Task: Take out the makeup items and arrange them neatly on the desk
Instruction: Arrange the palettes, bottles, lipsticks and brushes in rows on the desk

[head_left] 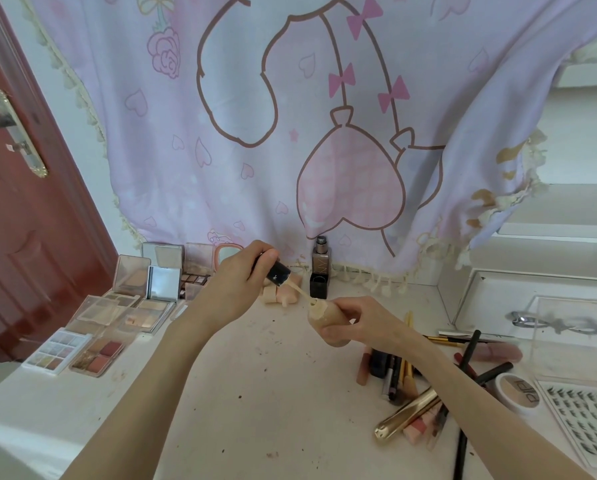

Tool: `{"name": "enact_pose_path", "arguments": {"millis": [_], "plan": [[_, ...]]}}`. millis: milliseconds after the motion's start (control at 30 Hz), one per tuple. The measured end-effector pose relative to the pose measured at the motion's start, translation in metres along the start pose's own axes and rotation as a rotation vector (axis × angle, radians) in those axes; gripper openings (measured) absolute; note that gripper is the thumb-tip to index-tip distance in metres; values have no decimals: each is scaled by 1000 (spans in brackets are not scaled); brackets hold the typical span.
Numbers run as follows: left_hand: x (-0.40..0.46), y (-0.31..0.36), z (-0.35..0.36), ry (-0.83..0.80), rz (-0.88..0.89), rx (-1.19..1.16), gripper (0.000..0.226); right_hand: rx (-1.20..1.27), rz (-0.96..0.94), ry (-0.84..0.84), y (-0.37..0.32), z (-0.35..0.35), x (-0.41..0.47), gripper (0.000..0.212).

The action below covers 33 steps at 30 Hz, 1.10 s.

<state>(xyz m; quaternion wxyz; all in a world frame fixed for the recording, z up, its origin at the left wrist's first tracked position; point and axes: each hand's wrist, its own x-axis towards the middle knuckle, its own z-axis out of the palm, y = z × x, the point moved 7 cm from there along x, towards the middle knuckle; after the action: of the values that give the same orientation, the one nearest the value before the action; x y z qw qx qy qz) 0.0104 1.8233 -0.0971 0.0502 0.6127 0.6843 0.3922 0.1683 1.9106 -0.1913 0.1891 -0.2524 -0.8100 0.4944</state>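
The left hand [239, 276] curls its fingers round a black cap [278, 273], whose beige-coated applicator stem slants down to the mouth of a foundation bottle [326, 320]. The right hand [361, 320] grips that bottle from the right, tilted, above the middle of the worktop [262, 393]. The fingers cover most of the cap and the bottle's lower body, so no label can be read. The bottle is peach-beige, smeared at the neck. On the left lie open palettes [96, 341] in rows; a dark square bottle [320, 271] stands far, by the curtain [255, 133]. On the right a loose heap of pencils and tubes [414, 386] is partly hidden by the right forearm.
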Motion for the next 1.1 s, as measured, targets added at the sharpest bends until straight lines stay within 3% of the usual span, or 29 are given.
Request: {"name": "enact_pose_path", "arguments": {"millis": [233, 400, 467, 567, 733, 1100], "plan": [[-2, -6, 0, 51, -56, -62, 25, -19, 27, 12, 10, -4, 0, 25], [-18, -41, 15, 271, -317, -387, 23, -13, 33, 185, 20, -24, 7, 17], [-29, -57, 38, 258, -430, -600, 24, 11, 63, 261, 26, -36, 15, 18], [-43, -73, 77, 191, -565, -835, 25, 55, 124, 345, 38, -53, 28, 36], [-51, -68, 129, 62, -638, -959, 24, -12, 181, 421, 58, -76, 43, 45], [-8, -36, 172, 50, -425, -202, 31, -109, 154, 440, 83, -84, 57, 37]]}}
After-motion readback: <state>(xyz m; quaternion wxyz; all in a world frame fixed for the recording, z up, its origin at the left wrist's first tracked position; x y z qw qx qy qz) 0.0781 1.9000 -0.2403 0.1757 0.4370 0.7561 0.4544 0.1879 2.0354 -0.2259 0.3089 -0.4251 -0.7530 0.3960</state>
